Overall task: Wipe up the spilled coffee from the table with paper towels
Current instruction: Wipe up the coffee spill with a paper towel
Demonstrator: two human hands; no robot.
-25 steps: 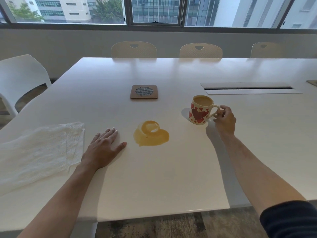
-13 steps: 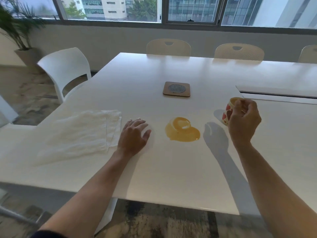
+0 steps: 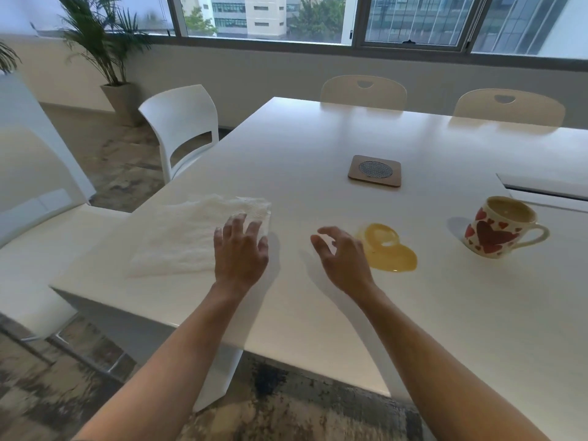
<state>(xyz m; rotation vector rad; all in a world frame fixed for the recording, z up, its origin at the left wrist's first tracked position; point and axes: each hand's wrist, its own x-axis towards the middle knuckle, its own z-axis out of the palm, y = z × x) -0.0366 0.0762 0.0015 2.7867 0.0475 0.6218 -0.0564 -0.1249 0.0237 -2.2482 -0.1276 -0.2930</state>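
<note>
The spilled coffee [image 3: 386, 248] is seen as a tan, heart-shaped puddle on the white table [image 3: 318, 313], near the front edge and right of centre; no wiping mark is visible, so the spill is judged untouched. The paper towels [image 3: 191, 237] lie flat as a crumpled white sheet to the left of the puddle, well apart from it, near the table's left corner. The left hand [image 3: 240, 254] is spread over the right near edge of the towels, fingers straight and released, fingertips on or just above the paper; contact cannot be confirmed. The right hand [image 3: 342, 259] is held between towels and puddle, just left of the coffee, fingers loosely curled and grasping nothing. A heart-patterned mug [image 3: 496, 229], filled with coffee, stands upright to the right of the spill, and a square coaster [image 3: 374, 170] lies farther back. The step in hand is judged to be fetching the towels. Next, a sheet must be gripped, lifted and carried right onto the puddle without brushing the mug.
</note>
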